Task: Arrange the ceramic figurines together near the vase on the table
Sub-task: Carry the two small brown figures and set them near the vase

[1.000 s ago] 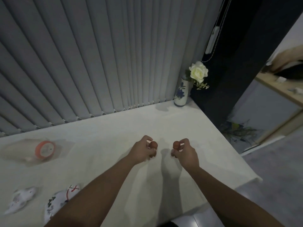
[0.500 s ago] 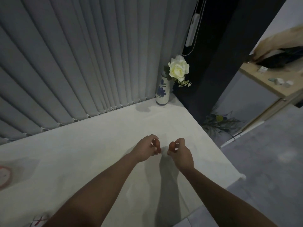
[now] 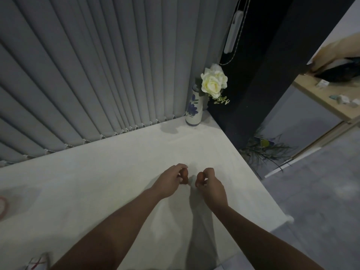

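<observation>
Well short of the vase (image 3: 193,109) on the table (image 3: 116,162), the left hand (image 3: 169,182) and right hand (image 3: 211,187) each grasp a small reddish-brown figurine (image 3: 184,174), (image 3: 200,176), nearly touching.

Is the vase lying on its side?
No, the vase stands upright in the table's far corner, with a white rose in it.
</observation>
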